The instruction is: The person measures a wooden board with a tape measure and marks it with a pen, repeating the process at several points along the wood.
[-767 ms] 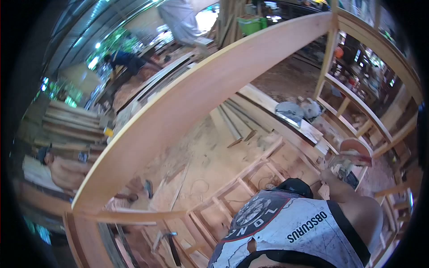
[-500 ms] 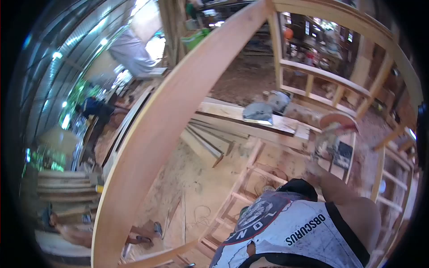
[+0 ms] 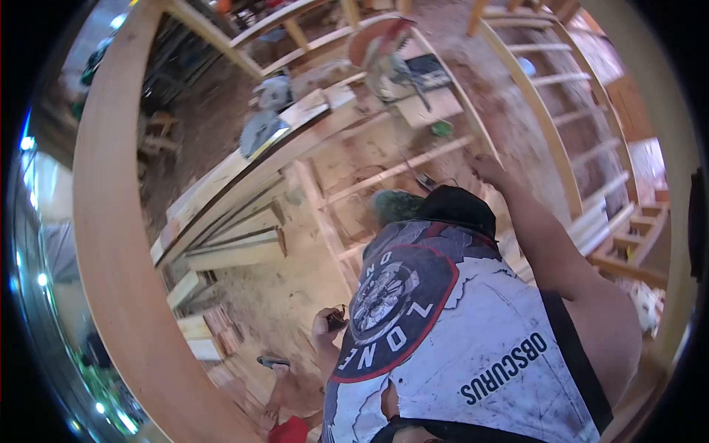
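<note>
At the end of the outstretched arm, my right hand [image 3: 484,170] is beside the long wooden rail [image 3: 461,96] of a frame on the floor; its fingers are too blurred to read. Lower down, next to the printed shirt [image 3: 443,317], my left hand [image 3: 323,325] is closed around a small dark object [image 3: 337,319]. A ladder-like wooden frame [image 3: 395,171] lies beyond my body, with a thin wire or cord [image 3: 369,173] near it. Past it, a miter saw [image 3: 391,66] with a reddish disc stands by a board.
A large curved wooden board [image 3: 111,184] rises on the left. Planks [image 3: 221,196] bear a grey power tool [image 3: 262,133]. A ladder-like frame [image 3: 550,122] stands at the right. Another person's sandaled foot [image 3: 275,363] shows at the bottom, and offcuts [image 3: 221,328] lie on the floor.
The view has swung right and down, so the saw and planks appear farther left. My left hand has come into sight, and my right arm is stretched farther beyond the shirt.
</note>
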`<state>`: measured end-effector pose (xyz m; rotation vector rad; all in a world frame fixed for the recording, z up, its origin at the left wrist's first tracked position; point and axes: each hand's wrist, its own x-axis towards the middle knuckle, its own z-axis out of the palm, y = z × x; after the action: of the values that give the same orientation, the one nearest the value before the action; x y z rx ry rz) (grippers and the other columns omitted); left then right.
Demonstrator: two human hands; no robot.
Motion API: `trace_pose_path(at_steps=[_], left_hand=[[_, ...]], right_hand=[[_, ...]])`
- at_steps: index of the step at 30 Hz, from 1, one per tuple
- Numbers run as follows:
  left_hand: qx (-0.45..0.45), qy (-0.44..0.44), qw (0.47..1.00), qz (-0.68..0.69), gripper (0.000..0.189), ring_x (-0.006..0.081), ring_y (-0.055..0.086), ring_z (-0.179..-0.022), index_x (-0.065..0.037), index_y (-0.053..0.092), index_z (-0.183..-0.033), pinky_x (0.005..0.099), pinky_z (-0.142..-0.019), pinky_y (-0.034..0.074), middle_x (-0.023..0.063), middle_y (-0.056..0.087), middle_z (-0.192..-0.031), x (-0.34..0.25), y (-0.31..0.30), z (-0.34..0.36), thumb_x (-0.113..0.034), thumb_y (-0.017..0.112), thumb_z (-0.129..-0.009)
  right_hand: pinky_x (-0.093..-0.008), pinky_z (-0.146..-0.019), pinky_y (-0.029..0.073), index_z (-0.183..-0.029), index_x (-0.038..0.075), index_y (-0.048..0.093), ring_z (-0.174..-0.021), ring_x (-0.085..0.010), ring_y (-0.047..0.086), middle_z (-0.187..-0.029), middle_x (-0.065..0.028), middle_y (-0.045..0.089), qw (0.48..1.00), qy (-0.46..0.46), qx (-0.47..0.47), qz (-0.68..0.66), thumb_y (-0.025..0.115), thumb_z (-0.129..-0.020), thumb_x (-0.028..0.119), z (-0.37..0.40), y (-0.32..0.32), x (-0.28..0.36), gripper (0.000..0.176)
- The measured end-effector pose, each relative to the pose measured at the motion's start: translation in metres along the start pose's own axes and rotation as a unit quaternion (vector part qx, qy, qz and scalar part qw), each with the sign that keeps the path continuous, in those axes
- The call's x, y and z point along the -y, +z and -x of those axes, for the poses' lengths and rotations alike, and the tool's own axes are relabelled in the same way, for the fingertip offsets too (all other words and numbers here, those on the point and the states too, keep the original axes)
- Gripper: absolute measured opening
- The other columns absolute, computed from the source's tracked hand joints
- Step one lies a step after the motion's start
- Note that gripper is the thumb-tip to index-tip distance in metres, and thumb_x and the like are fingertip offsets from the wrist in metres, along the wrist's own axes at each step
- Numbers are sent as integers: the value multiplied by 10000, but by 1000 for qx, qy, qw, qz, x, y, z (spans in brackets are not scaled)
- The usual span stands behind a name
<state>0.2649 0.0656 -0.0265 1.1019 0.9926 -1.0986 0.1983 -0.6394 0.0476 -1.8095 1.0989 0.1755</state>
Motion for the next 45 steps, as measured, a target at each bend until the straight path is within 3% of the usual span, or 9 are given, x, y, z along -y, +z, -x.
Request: trace_pose_path(at_steps=[5,7,12,14,16,18,25,35,45], left_hand=[[-50,191,942,-272,112,263,625,-637,-22,621,-758,342,-625,536,119,627,-712,-49,179,132,-133,625,-764],[-30,191,929,-317,113,262,623,-631,-21,621,-756,345,-618,535,119,625,-710,-65,215,148,-134,628,-763],[5,183,869,-460,115,260,616,-615,-20,621,-752,351,-601,531,121,622,-704,-82,215,112,-135,634,-759],[13,173,838,-517,117,259,614,-609,-20,621,-750,353,-595,530,121,620,-701,-93,213,92,-135,637,-758],[16,163,801,-575,118,258,611,-603,-19,621,-748,356,-588,529,122,619,-698,-101,203,58,-135,640,-757],[18,148,766,-626,119,257,608,-597,-19,621,-747,358,-581,527,123,618,-696,-108,188,21,-136,642,-756],[27,82,645,-760,161,237,598,-574,-18,639,-772,363,-541,513,109,617,-689,-132,186,-55,-174,678,-777],[167,12,617,-769,310,152,570,-537,-18,691,-855,319,-472,449,43,632,-695,-116,335,-17,-316,772,-837],[358,98,411,-832,386,116,590,-620,-8,708,-966,280,-538,463,33,669,-767,-79,427,26,-368,771,-840]], right_hand=[[-358,-484,434,-1108,90,613,-613,-174,584,-838,-108,676,975,193,-110,-22,533,-978,323,132,-23,-188,279],[-380,-477,418,-1098,92,610,-563,-200,569,-843,-131,705,980,190,16,-50,533,-973,321,146,-12,-354,273],[-398,-481,413,-991,137,648,-538,-179,575,-712,-39,646,873,415,-122,-227,552,-977,330,261,53,-228,215],[-389,-517,425,-1044,112,654,-568,-196,585,-737,-49,653,863,346,-104,-354,571,-954,362,263,66,-219,278],[-398,-556,460,-1177,73,616,-624,-209,617,-788,-84,679,988,46,-101,-109,582,-961,408,241,82,-257,401],[-410,-663,527,-1265,30,559,-787,-233,678,-949,-137,718,930,202,-128,-279,583,-972,464,235,64,-230,525],[-375,-848,539,-1271,42,581,-983,-217,660,-1107,-119,688,898,170,-92,-395,640,-954,455,288,-11,-86,524],[-308,-796,523,-1028,96,661,-873,-131,641,-944,-18,678,898,209,93,-375,765,-904,301,267,-2,-107,261],[-298,-652,497,-965,84,659,-746,-116,603,-830,-7,639,913,218,52,-342,780,-876,362,314,-4,-113,316]])
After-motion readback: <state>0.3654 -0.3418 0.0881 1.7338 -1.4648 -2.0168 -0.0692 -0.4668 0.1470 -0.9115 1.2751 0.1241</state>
